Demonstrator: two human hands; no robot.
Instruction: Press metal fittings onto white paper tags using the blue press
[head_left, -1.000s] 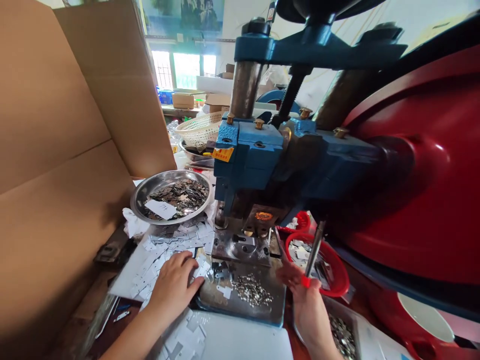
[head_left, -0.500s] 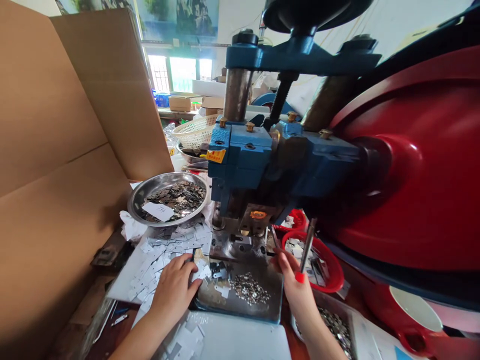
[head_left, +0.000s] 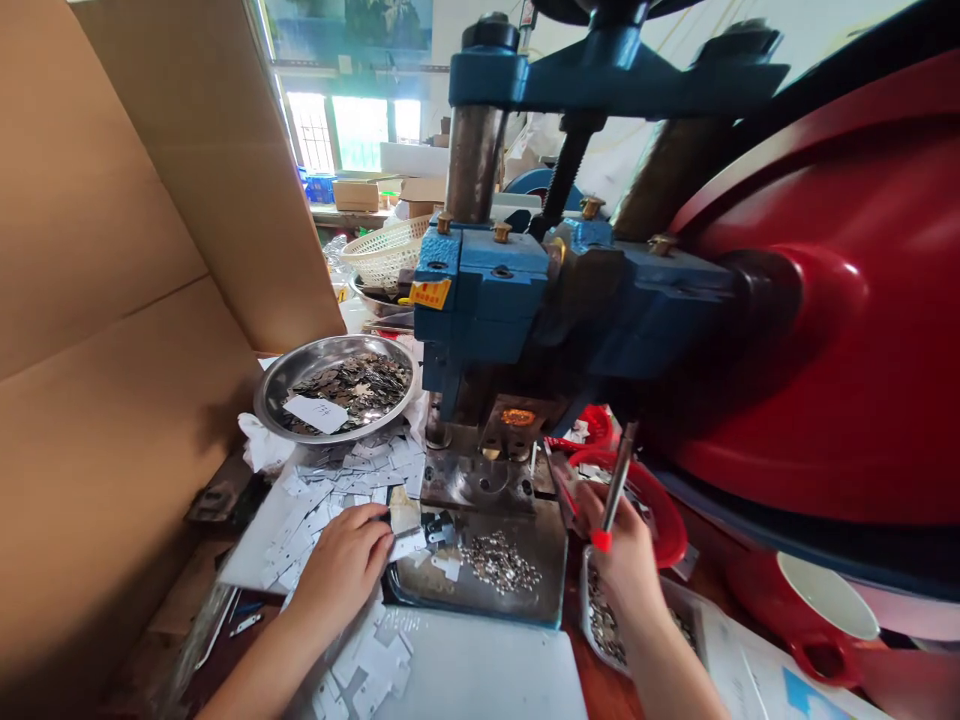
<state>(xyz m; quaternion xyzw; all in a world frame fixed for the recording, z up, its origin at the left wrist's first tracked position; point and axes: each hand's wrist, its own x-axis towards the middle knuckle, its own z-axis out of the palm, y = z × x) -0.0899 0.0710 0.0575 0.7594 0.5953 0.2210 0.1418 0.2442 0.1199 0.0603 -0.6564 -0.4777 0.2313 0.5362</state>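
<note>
Left hand [head_left: 349, 558] and right hand [head_left: 626, 548] well apart, one curled at a flat plate [head_left: 409, 543] on the press bed's [head_left: 541, 540] left edge, one by a metal rod [head_left: 619, 472], both grips unreadable, that plate likely light, stiff, slick, best pinched edgewise!

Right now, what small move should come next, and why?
Probably the left hand should bring the pale flat piece at its fingertips onto the steel block under the press: no such piece shows there, and the right hand is off to the side, by a red basket.
</note>
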